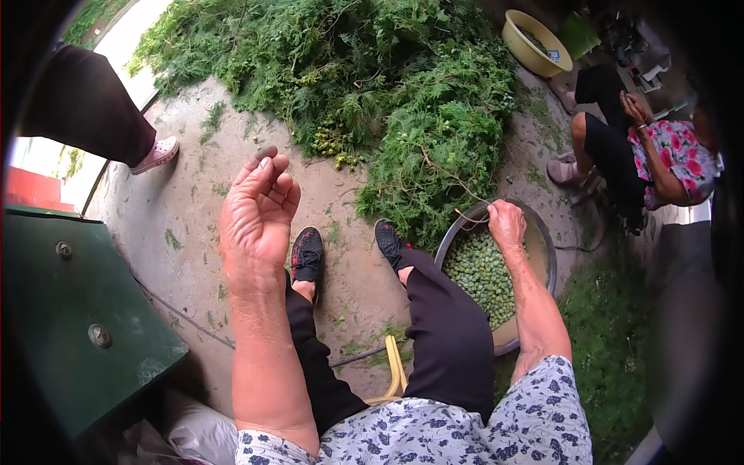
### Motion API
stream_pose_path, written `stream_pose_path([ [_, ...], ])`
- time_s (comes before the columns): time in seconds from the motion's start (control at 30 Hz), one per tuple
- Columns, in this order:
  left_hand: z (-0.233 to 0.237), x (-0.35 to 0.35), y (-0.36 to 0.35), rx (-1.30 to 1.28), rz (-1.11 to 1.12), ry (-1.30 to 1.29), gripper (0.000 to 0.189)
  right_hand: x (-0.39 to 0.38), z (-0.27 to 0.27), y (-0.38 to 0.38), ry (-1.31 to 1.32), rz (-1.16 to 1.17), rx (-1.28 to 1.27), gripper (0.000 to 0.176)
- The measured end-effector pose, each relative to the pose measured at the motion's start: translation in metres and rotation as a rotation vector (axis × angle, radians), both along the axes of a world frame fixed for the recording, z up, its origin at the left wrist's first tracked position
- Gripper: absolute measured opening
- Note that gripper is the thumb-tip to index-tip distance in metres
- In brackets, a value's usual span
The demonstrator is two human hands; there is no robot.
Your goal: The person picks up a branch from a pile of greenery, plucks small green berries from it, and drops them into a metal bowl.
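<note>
Probably picking, our right hand (508,223) pinches a twig (459,180) at the basin's (551,254) far edge; pulling needs firmness; left hand (260,213) half-curled, hold unclear.

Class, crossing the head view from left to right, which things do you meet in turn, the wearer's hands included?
Green box, left hand, right shoe, right hand, pink-flowered shirt.

Soft daylight makes the heap (333,70) bright and fairly sharp. Left of the heap, the pavement (128,35) glares white, blown out. Right of it, the seated person (673,163) is in dimmer shade. Fisheye distortion warps the box (85,310), below and left of the heap; a hazy smear lies below and right of it, and black vignetting rings the view.
</note>
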State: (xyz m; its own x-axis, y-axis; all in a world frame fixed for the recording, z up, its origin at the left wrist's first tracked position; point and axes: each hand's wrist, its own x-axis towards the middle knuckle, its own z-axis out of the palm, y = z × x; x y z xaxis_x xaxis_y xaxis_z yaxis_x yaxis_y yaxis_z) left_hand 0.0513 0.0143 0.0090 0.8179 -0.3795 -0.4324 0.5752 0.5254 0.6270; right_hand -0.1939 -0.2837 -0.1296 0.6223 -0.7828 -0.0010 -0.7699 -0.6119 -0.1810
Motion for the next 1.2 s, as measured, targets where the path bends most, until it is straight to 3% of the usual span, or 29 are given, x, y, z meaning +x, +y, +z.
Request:
stream_pose_path([
  [0.17,-0.001,-0.005,0.004,0.018,-0.002,0.001,0.022,-0.014,0.052,0.002,0.014,0.068,-0.23,0.017],
  [0.33,-0.003,-0.003,0.011,0.003,0.001,0.013,0.02,-0.013,0.126,0.019,0.047,0.133,-0.266,0.017],
  [0.43,0.0,-0.004,0.013,0.024,0.003,0.013,0.02,-0.01,0.161,0.028,-0.086,0.24,-0.156,0.016],
  [0.67,0.004,-0.015,0.007,0.054,-0.086,-0.023,0.02,0.03,0.215,0.067,-0.498,0.249,0.165,0.015],
  [0.93,0.007,-0.009,0.012,-0.025,-0.091,-0.247,0.025,0.106,0.207,0.156,-0.666,0.486,0.307,0.012],
  [1.07,0.013,0.005,0.031,-0.113,0.072,-0.145,0.026,0.123,0.177,0.203,-0.619,0.647,0.28,0.011],
  [1.2,0.009,0.019,0.051,-0.173,0.222,-0.095,0.011,0.124,0.143,0.223,-0.568,0.729,0.406,0.012],
])
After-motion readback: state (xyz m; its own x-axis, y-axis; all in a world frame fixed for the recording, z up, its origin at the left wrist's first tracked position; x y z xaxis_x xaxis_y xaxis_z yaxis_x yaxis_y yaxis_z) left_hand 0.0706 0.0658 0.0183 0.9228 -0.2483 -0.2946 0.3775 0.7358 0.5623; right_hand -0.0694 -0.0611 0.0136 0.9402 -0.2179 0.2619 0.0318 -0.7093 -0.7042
